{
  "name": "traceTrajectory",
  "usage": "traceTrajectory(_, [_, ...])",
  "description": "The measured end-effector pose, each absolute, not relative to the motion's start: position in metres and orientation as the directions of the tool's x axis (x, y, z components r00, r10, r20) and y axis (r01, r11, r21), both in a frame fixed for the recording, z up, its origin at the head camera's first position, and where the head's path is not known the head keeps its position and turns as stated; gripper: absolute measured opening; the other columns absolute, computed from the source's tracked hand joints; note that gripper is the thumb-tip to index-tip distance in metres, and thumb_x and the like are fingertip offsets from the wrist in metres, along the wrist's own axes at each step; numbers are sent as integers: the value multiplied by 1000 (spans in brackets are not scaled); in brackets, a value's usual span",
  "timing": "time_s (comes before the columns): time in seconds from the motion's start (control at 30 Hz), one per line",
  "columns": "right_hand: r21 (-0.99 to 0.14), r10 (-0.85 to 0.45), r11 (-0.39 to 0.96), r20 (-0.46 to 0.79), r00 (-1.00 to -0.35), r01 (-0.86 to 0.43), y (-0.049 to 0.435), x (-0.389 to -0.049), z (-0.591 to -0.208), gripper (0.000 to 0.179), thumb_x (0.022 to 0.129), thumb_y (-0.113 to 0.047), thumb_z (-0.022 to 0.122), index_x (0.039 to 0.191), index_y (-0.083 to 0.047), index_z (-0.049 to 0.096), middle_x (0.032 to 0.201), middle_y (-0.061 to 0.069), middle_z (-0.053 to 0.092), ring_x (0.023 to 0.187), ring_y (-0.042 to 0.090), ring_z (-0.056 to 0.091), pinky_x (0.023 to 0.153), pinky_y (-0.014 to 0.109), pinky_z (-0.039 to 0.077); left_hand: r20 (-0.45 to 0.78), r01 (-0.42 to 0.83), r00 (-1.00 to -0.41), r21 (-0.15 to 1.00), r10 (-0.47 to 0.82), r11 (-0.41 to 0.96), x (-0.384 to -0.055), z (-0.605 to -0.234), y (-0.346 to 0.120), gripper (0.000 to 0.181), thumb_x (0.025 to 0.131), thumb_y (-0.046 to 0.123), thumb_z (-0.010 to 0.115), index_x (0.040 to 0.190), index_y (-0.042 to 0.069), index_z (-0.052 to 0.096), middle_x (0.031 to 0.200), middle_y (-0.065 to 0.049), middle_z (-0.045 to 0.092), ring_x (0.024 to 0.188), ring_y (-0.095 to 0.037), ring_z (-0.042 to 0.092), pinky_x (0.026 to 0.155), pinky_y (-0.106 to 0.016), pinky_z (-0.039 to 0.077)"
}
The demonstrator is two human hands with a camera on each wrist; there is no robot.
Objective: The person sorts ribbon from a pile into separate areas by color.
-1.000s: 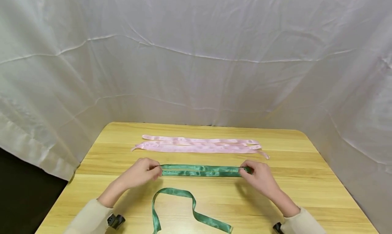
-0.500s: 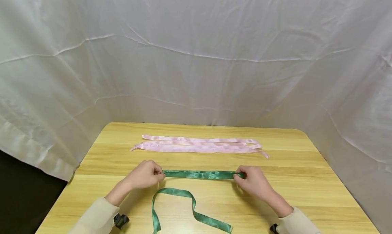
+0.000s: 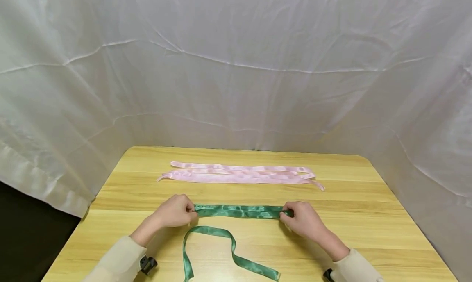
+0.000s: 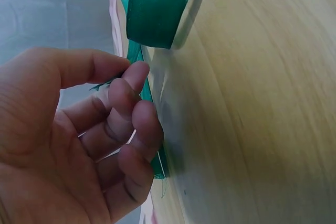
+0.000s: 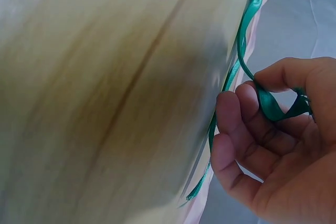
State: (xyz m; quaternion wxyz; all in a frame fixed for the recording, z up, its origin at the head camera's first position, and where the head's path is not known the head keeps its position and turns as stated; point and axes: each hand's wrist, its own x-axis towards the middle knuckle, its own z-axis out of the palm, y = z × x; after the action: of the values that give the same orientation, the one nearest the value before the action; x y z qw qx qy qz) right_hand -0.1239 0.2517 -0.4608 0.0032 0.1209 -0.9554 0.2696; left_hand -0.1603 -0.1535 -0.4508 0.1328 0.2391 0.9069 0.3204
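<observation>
A green satin ribbon (image 3: 239, 213) is stretched sideways between both hands in the head view. My left hand (image 3: 177, 211) pinches its left end between thumb and index finger, and a frayed tip (image 4: 102, 85) pokes out there. With thumb and index finger, my right hand (image 3: 302, 218) pinches the other end; a short twisted tail (image 5: 286, 109) hangs past the thumb. Another green strip (image 3: 221, 207) lies along the far side of the held one, and in the left wrist view its end (image 4: 160, 169) shows below the fingers.
Nearer the person, a loose green ribbon (image 3: 210, 231) lies in a bent curve on the wooden table (image 3: 368, 216). Several pink ribbons (image 3: 239, 178) lie side by side farther back. Pale cloth (image 3: 236, 89) hangs behind the table and at its sides.
Both hands have come slightly nearer the person, the right one also shifting left. The held ribbon has come down across the other green strip to its near side.
</observation>
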Motion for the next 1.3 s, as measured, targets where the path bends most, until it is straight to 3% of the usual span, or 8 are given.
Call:
traceTrajectory(0.27, [-473,-197,860,38,-980,-191,251,-126,-462,15,92,-11,72,79,-17,70,64,-8,55,59,7,43,57,23,36,-97,362,-843,626,529,691,-160,-450,-154,53,90,6,67,52,23,34,50,15,19,51,-5,12,53,-22,15])
traceTrajectory(0.67, [-412,-205,888,44,-978,-205,251,-125,-458,13,92,-14,76,80,-15,72,69,-7,60,61,8,46,57,24,38,-125,332,-870,568,477,753,-161,-450,-152,52,91,13,72,54,23,36,51,13,22,52,-8,18,53,-24,17])
traceTrajectory(0.83, [-345,-204,906,156,-966,-247,251,-122,-450,13,89,-15,81,80,-14,73,83,-2,66,75,12,56,63,27,47,-130,298,-907,472,400,829,-157,-440,-153,44,93,23,77,58,21,49,52,10,33,51,-8,27,51,-26,21])
traceTrajectory(1.03, [-299,-231,896,317,-920,-328,246,-120,-442,20,86,-15,86,75,-20,70,92,2,72,88,22,65,71,35,49,-71,281,-943,353,325,892,-151,-424,-155,14,94,25,77,92,12,72,75,1,64,57,-13,45,51,-30,36])
traceTrajectory(1.13, [-310,-253,882,324,-912,-355,241,-120,-440,18,86,-16,86,77,-20,71,92,0,72,90,22,65,73,37,51,-3,305,-947,297,320,905,-149,-418,-152,19,95,25,76,101,8,75,88,-5,72,64,-13,51,53,-32,43])
traceTrajectory(1.3, [-348,-328,850,237,-914,-395,233,-119,-444,10,88,-16,85,85,-17,75,90,-3,71,87,17,63,72,31,52,67,421,-904,302,422,855,-143,-418,-141,20,97,21,74,107,4,76,93,-7,74,72,-12,59,60,-31,51])
